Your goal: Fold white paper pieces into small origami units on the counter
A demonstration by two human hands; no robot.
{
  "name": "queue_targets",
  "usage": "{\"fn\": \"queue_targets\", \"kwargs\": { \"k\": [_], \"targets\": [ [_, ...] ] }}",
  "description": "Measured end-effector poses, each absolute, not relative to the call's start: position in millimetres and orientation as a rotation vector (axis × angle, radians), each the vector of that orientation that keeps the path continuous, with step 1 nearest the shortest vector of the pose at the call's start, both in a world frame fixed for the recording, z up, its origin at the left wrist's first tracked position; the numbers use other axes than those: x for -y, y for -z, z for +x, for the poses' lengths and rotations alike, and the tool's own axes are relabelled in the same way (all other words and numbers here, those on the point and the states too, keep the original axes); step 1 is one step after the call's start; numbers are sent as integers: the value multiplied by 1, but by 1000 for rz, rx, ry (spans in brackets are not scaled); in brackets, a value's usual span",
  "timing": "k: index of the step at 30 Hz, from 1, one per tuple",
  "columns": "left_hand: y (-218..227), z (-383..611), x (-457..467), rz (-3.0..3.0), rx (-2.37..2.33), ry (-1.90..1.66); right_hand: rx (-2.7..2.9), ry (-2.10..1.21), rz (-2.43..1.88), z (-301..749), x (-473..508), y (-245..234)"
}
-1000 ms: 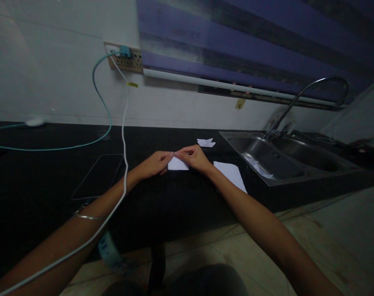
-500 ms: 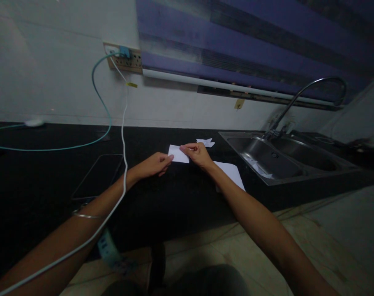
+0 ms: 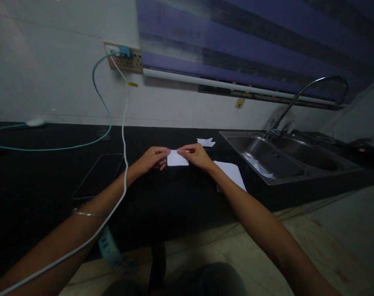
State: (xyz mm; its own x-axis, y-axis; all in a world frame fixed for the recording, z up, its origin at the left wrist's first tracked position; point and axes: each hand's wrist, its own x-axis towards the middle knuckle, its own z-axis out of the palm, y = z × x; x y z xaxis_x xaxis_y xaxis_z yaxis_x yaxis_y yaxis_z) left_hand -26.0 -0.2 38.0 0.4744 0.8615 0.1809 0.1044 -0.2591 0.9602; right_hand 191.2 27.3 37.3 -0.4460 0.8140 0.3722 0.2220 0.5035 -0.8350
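A small white folded paper (image 3: 178,158) is held between my two hands, just above or on the black countertop (image 3: 162,205); I cannot tell which. My left hand (image 3: 153,158) pinches its upper left corner, thumb on top and the other fingers curled. Along the upper right edge, my right hand (image 3: 195,155) grips it with thumb and fingers. Behind that hand lies a folded white paper shape (image 3: 206,142) with pointed ends. A stack of white paper sheets (image 3: 230,174) rests beside my right forearm, which partly covers it.
To the right is a double steel sink (image 3: 279,158) with a curved tap (image 3: 298,95); white paper (image 3: 261,169) shows at its basin. A dark phone-like slab (image 3: 98,176) lies left. A white cable (image 3: 124,164) crosses my left forearm, hanging from the wall socket strip (image 3: 128,61).
My left hand has moved from the paper's lower left to its upper left corner. The paper now sits straighter and slightly lower. My right hand has barely moved.
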Motion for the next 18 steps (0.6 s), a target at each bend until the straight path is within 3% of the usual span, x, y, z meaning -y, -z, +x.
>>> {"fn": "queue_targets", "kwargs": {
  "k": [8,18],
  "targets": [
    [-31,-26,-7,1657,-948,-985,2228,-252,-669,182,-7,-47],
    [-45,-19,4,1665,-1005,-1059,2348,-139,-626,183,-9,-47]
  ]
}}
